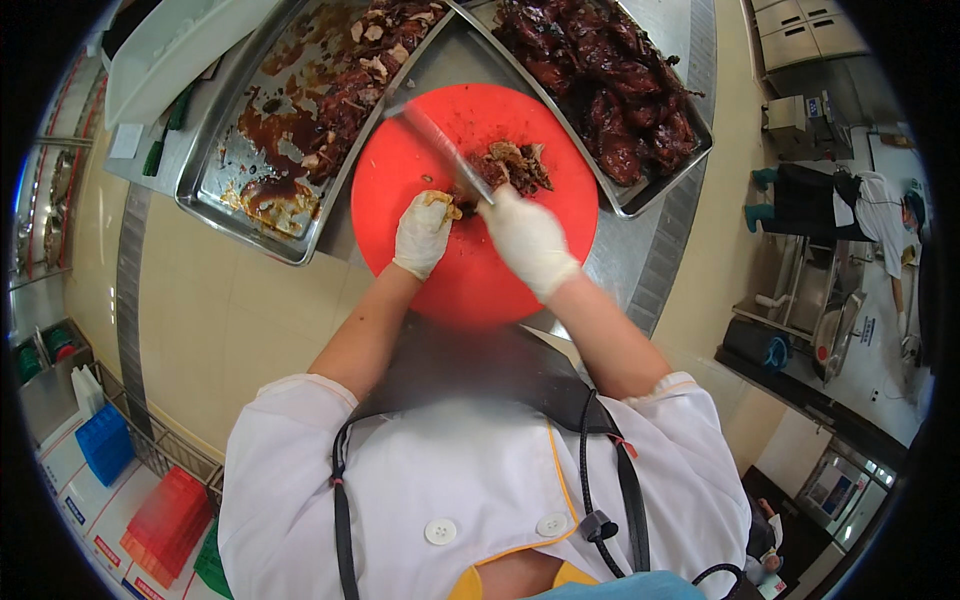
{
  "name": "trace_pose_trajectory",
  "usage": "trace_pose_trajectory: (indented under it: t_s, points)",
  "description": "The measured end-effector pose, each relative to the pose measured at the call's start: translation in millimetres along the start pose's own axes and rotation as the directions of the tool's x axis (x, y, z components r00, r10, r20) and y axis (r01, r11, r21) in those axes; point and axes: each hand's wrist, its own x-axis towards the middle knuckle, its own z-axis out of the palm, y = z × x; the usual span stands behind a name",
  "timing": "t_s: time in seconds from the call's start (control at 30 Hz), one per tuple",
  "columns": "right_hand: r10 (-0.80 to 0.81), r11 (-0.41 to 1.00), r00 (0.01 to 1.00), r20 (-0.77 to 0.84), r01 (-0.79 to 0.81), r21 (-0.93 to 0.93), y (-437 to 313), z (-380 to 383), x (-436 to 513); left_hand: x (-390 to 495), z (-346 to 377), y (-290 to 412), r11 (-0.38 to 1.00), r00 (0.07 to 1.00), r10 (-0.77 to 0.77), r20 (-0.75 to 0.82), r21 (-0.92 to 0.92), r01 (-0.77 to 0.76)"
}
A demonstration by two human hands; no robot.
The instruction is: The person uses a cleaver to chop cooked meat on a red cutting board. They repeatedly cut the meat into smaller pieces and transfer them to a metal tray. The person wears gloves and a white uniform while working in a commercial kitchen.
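My right hand [529, 240], in a white glove, grips the handle of a cleaver [439, 139]. The raised blade is blurred and points up and left over a round red cutting board [480, 292]. My left hand [424, 234], also gloved, curls its stained fingertips on a dark piece of roasted meat [466, 204], partly hidden by the fingers and the knife. Beyond the blade, chopped roasted meat [514, 165] lies in a heap on the board. Small crumbs are scattered around it.
At the upper left, a steel tray [217, 202] holds chopped meat and brown sauce. Another steel tray [622, 206] at the upper right is filled with glazed roasted poultry [600, 82]. A white plastic bin [161, 64] stands far left. Another person [825, 199] is off to the right.
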Motion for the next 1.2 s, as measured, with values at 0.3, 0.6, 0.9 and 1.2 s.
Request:
trace_pose_trajectory:
  t_s: [0.3, 0.6, 0.9, 1.2]
  points:
    - [0.242, 0.712, 0.958, 0.153, -0.283, 0.643, 60.2, 11.1, -17.7, 13.4, -20.2, 9.3, 0.969, 0.964, 0.244, 0.11, 0.017, -0.247]
    - [0.593, -0.007, 0.702, 0.395, -0.486, 0.874, 116.0, 48.4, -109.3, 106.8, 13.3, 34.6, 0.948, 0.848, 0.182, 0.497, 0.141, -0.286]
    - [0.45, -0.094, 0.808, 0.381, -0.381, 0.92, 37.9, 106.4, -61.0, 123.7, 50.2, 45.1, 0.962, 0.886, 0.23, 0.402, 0.045, -0.27]
    - [0.561, -0.119, 0.761, 0.325, -0.314, 0.942, -29.2, 99.3, -27.0, 143.4, 22.9, 23.7, 0.948, 0.932, 0.278, 0.231, -0.222, -0.228]
